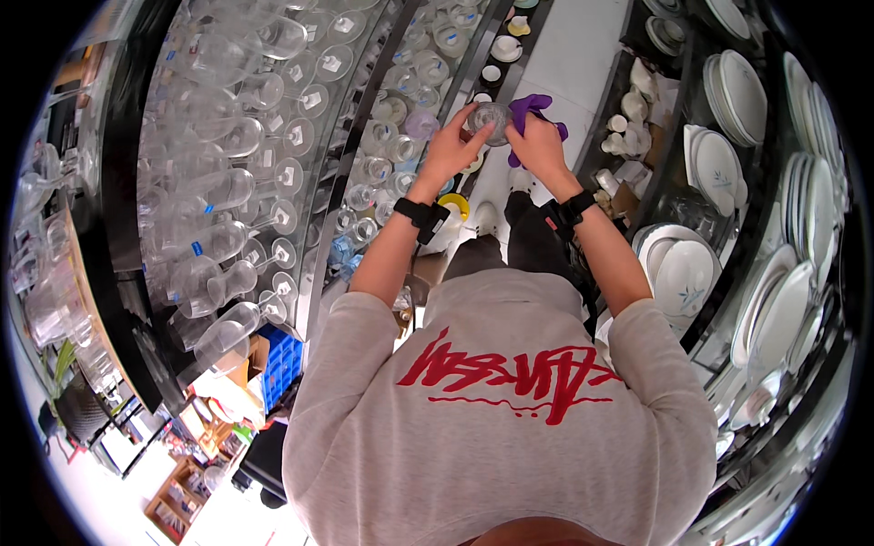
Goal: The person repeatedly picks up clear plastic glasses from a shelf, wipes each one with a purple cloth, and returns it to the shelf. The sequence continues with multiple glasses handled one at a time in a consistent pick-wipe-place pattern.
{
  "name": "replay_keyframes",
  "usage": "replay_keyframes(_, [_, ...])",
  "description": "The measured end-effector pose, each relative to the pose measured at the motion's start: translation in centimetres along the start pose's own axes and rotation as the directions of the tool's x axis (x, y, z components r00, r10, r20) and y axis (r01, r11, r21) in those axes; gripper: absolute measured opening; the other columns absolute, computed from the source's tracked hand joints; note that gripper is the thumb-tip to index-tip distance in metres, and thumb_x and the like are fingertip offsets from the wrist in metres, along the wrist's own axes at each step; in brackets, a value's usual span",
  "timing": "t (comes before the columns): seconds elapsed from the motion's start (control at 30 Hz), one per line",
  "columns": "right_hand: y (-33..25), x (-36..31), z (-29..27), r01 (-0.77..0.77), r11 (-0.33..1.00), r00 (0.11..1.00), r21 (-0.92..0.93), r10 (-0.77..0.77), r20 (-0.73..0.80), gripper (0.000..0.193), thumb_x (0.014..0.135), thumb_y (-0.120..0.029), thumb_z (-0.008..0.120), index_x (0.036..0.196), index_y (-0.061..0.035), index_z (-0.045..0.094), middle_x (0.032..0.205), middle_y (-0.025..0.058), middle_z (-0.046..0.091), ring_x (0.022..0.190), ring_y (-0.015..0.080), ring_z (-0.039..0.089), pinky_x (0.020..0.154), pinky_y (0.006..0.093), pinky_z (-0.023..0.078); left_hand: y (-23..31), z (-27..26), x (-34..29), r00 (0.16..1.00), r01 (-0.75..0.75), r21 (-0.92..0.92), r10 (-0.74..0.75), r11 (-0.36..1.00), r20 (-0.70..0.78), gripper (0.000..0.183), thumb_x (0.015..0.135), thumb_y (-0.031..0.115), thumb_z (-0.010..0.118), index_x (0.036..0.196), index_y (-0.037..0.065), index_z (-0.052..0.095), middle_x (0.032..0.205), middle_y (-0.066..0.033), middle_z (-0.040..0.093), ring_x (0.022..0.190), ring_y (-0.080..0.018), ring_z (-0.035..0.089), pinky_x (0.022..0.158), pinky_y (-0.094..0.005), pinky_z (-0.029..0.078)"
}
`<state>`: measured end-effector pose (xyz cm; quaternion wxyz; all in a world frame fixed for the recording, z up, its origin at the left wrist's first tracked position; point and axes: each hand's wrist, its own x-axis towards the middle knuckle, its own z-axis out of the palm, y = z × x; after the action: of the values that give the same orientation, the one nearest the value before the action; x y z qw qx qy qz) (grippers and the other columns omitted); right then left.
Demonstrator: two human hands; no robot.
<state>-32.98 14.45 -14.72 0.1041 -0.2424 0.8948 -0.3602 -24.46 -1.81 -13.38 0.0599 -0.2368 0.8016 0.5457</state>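
My left hand (452,144) and my right hand (539,146) are raised together in front of me, between two shelf racks. Between them sits a small clear glass cup (491,121), its round mouth facing me; the fingers of my left hand curl around its left side. My right hand holds a purple cloth (529,106) bunched against the right side of the glass. A black band sits on each wrist.
The left rack (314,218) holds rows of clear wine glasses and tumblers (255,136). White plates and bowls (719,164) fill the right rack. A white floor aisle (583,45) runs ahead. Blue crates (282,359) and boxes lie low on the left.
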Motion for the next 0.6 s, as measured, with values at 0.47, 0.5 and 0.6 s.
replay_keyframes(0.47, [1.3,5.8,1.6,-0.029,0.954,0.996,0.298,0.003,0.087,0.036,0.087,-0.039,0.06,0.09,-0.0039,0.065,0.074,0.0177,0.066,0.07,0.0362,0.064,0.064,0.0418,0.051,-12.4,-5.3,5.4,0.913,0.098,-0.496,-0.276,0.863,-0.3,0.049,0.088,0.004,0.042,0.135,-0.005,0.031,0.075,-0.0189,0.064,0.056,-0.0242,0.065,0.049,-0.0323,0.055])
replay_keyframes(0.5, [2.2,5.9,1.5,-0.067,0.958,0.995,0.28,0.044,0.086,0.036,0.087,-0.039,0.059,0.092,-0.0043,0.065,0.076,0.0176,0.066,0.072,0.0358,0.065,0.066,0.041,0.051,-12.8,-5.7,5.6,0.891,0.082,-0.527,-0.299,0.846,-0.342,0.049,0.088,0.004,0.041,0.135,-0.005,0.03,0.076,-0.0196,0.063,0.056,-0.0248,0.065,0.049,-0.0329,0.055])
replay_keyframes(0.6, [3.9,5.9,0.9,-0.203,0.958,0.973,0.204,0.174,0.153,0.04,0.086,-0.042,0.06,0.096,-0.0034,0.065,0.079,0.0204,0.066,0.075,0.0374,0.065,0.068,0.0411,0.051,-14.2,-7.2,6.9,0.836,0.107,-0.536,-0.368,0.837,-0.408,0.053,0.086,0.003,0.042,0.135,-0.007,0.023,0.075,-0.0214,0.062,0.055,-0.0274,0.064,0.049,-0.0352,0.056])
